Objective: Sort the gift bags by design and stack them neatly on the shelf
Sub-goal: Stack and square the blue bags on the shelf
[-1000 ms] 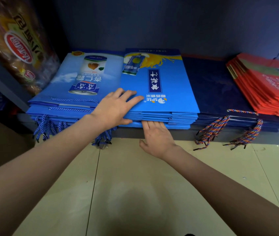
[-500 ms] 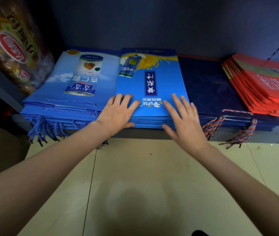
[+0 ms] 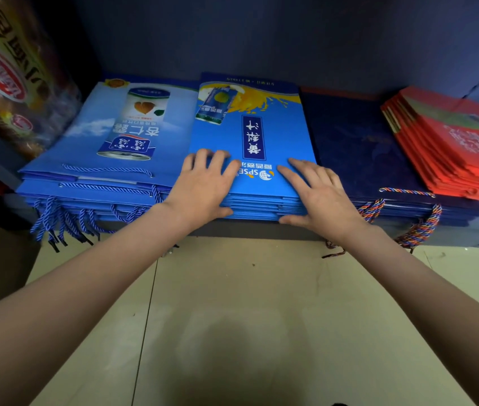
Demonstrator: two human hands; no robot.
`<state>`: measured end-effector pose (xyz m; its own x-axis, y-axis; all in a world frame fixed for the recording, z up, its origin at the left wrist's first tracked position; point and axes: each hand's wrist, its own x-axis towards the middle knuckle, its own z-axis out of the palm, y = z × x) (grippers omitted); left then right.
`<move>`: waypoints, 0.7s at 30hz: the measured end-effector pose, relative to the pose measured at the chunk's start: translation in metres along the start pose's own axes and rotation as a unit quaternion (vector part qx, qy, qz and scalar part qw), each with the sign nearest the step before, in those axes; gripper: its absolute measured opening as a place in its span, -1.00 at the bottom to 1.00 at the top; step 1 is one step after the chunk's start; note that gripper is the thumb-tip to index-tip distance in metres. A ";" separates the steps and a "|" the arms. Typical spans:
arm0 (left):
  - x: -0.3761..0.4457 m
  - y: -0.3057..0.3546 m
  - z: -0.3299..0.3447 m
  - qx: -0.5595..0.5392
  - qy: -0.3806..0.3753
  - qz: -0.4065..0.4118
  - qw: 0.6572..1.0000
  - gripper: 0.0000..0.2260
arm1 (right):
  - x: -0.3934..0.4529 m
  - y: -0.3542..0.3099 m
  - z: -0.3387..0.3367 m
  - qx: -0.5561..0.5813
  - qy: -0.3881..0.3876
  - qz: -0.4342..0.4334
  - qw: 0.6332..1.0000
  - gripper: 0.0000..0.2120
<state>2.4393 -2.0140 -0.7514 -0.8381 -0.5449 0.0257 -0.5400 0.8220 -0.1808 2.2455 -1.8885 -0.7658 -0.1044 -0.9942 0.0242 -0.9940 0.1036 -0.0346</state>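
Four stacks of flat gift bags lie side by side on the shelf, handles toward the near edge. From left to right: a light blue stack printed with a can, a bright blue stack with a yellow splash and a dark label, a navy stack, and a red stack at the far right.

The left hand rests flat on the near left corner of the bright blue stack, fingers straight and spread on the top bag, thumb lying against the stack's near edge. The right hand rests on the near right corner of the same stack, fingers extended over the top bag, thumb along the near edge. Neither hand grips anything.

Blue cord handles hang off the shelf below the light blue stack. Multicoloured cord handles hang below the navy stack. A snack package stands at the far left. Pale floor tiles lie below the shelf.
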 end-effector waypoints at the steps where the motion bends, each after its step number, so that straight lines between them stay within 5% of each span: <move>1: 0.002 0.004 0.000 0.006 0.021 0.023 0.999 -0.26 | 0.001 0.001 -0.001 -0.001 -0.002 -0.002 1.000 -0.15; 9: 0.022 0.016 -0.006 0.020 0.043 0.111 0.993 -0.30 | -0.004 -0.005 0.009 -0.068 0.153 -0.013 0.986 -0.23; 13: 0.026 0.018 -0.006 -0.003 0.010 0.108 0.994 -0.34 | -0.045 -0.037 0.014 0.012 0.243 0.005 0.970 -0.44; 16: 0.027 0.017 -0.015 -0.012 -0.024 0.103 0.994 -0.40 | -0.077 -0.054 0.032 0.054 0.202 0.013 0.978 -0.56; 21: 0.026 0.016 -0.021 -0.029 -0.032 0.104 0.994 -0.42 | -0.073 -0.046 0.040 0.023 0.117 0.072 0.990 -0.43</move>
<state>2.4071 -2.0120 -0.7334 -0.9261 -0.3706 -0.0699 -0.3613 0.9250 -0.1181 2.3006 -1.8215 -0.8060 -0.2547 -0.9349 0.2471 -0.9664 0.2370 -0.0996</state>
